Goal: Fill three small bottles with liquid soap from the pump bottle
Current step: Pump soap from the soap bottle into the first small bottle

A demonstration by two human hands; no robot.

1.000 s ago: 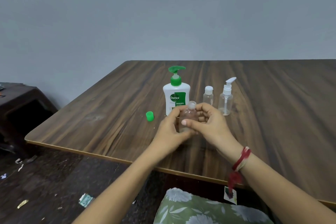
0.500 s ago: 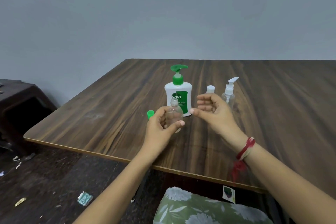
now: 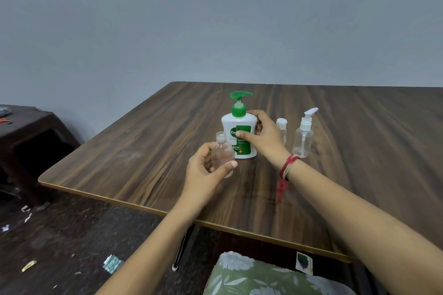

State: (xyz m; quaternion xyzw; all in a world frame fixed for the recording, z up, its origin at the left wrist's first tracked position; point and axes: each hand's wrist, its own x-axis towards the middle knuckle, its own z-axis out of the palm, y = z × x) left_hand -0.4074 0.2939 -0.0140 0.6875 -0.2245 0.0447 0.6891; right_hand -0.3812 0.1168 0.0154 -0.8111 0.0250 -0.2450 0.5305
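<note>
My left hand (image 3: pixel 206 170) holds a small clear bottle (image 3: pixel 223 151) with an uncapped neck, upright, just above the wooden table (image 3: pixel 143 151). Right behind it stands the white pump bottle (image 3: pixel 239 132) with its green pump head. My right hand (image 3: pixel 261 134) is wrapped around the pump bottle's body, thumb across the green label. To the right stand a small clear bottle with a white flip cap (image 3: pixel 282 129), partly hidden by my right hand, and a clear bottle with a white pump top (image 3: pixel 303 136).
A dark side table (image 3: pixel 31 127) stands at the left beyond the table's edge. Scraps litter the floor (image 3: pixel 60 246) below. A leaf-patterned cushion (image 3: pixel 263 275) lies under the near edge. The table's right half holds nothing else.
My right hand moved from in front of the small bottles to the pump bottle and took hold of it. My left hand stayed with the open small bottle. The green cap is out of sight.
</note>
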